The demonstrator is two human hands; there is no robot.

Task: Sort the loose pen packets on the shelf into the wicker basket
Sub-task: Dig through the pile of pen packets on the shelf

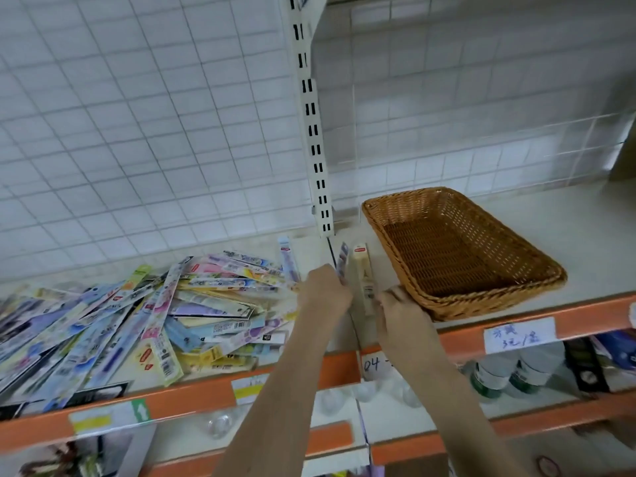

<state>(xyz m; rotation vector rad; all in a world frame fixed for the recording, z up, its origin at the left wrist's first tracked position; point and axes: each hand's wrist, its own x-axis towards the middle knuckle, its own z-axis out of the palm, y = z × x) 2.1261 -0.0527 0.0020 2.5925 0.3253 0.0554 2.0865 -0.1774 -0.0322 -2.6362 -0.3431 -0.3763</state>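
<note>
shop, orange-edged shelf (447, 335), handwritten price label (519, 333), slotted upright (315, 146)

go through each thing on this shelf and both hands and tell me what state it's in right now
wicker basket: upright, empty.
pile of pen packets: loose, overlapping, on the shelf left of the basket.
left hand: closed on a purple packet.
right hand: holding a cream packet beside the basket.
</note>
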